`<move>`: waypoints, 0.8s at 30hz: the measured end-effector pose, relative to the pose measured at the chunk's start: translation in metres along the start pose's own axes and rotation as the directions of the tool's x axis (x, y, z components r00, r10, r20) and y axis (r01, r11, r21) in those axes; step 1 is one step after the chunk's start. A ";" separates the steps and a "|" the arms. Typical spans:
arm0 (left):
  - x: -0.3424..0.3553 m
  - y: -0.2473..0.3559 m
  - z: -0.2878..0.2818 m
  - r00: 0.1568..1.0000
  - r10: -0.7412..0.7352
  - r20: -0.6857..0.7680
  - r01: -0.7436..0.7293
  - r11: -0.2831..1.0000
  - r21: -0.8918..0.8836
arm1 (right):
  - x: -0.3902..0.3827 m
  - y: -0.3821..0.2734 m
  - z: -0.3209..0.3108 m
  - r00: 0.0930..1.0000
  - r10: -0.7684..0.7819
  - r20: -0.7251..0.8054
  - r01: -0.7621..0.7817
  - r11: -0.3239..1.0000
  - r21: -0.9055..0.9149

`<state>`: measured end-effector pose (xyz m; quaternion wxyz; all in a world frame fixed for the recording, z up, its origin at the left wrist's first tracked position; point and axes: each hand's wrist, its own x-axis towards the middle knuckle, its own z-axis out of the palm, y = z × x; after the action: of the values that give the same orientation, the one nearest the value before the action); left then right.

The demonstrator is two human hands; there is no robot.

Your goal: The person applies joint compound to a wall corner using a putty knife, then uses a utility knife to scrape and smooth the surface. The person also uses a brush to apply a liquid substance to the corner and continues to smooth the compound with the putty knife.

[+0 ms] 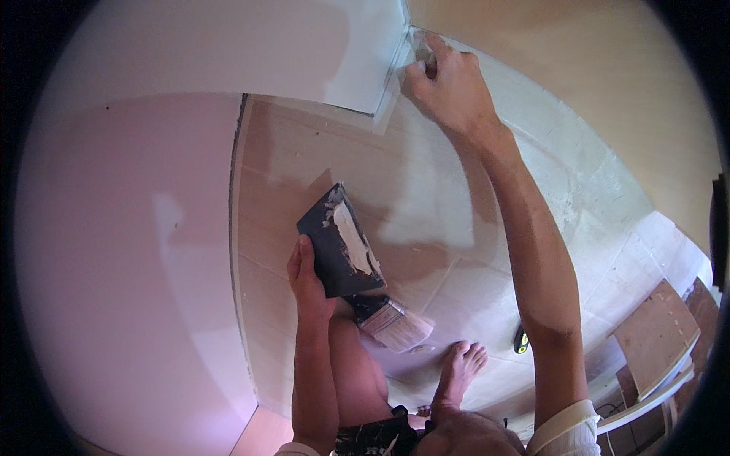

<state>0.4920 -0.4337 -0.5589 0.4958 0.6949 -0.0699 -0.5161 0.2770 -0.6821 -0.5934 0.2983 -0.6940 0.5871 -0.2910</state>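
My left hand [306, 277] grips a dark rectangular plate [327, 247], tilted, its thumb on the near left edge. A thick smear of off-white paste [354, 239] lies along the plate's right side. Just below the plate is a wide paintbrush [395, 325] with pale bristles; its handle is hidden, and I cannot tell whether the left hand holds it too. My right arm reaches far forward. At the far corner, where the white wall [304, 45] meets the floor, my right hand [454, 87] stretches its index finger to the joint, thumb apart. No tool shows in it.
A pinkish wall panel [122, 251] stands close on the left. Large pale tiles [471, 296] cover the floor, where my bare foot [460, 368] rests. A small black-and-yellow tool [520, 340] lies beside my right forearm. Wooden boards [658, 338] stand at the lower right, below a beige surface [608, 76].
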 end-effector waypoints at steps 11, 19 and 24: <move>0.000 -0.001 0.006 0.998 -0.039 -0.043 0.038 0.999 -0.035 | 0.012 0.010 0.007 0.997 -0.068 -0.028 0.065 0.994 -0.083; 0.000 -0.002 0.005 1.000 -0.023 -0.016 0.023 1.000 0.005 | -0.013 -0.007 0.016 0.992 -0.040 0.123 0.051 0.995 -0.088; -0.001 -0.003 0.005 1.000 -0.017 -0.001 0.017 1.000 -0.005 | -0.048 -0.025 0.026 0.980 0.014 0.200 0.015 0.989 -0.146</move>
<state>0.4866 -0.4348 -0.5605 0.4932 0.6947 -0.0625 -0.5199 0.3064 -0.6294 -0.5940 0.3041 -0.7400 0.5736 -0.1757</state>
